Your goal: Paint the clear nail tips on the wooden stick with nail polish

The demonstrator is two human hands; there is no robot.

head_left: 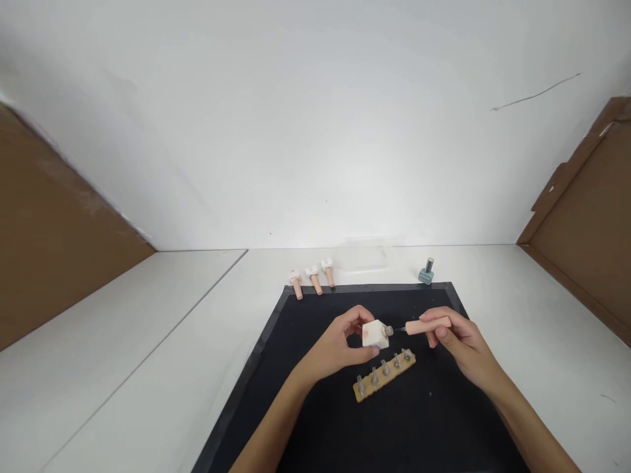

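Observation:
My left hand (348,341) grips a square white nail polish bottle (374,334), tilted so that its open neck points right. Between the fingers of my right hand (456,338) is a peach-coloured nail polish brush cap (428,325). Its thin dark brush points left at the bottle's mouth; whether the tip is just inside or just outside I cannot tell. Below both hands lies a tan wooden strip (369,391) that carries several clear nail tips (385,368) on small stands.
A black mat (394,433) covers the white table (162,355). Three white bottles with peach caps (315,282) lie at its back left edge. A blue-grey polish bottle (426,273) stands at the back right. Near the wall sits a clear plastic tray (362,259).

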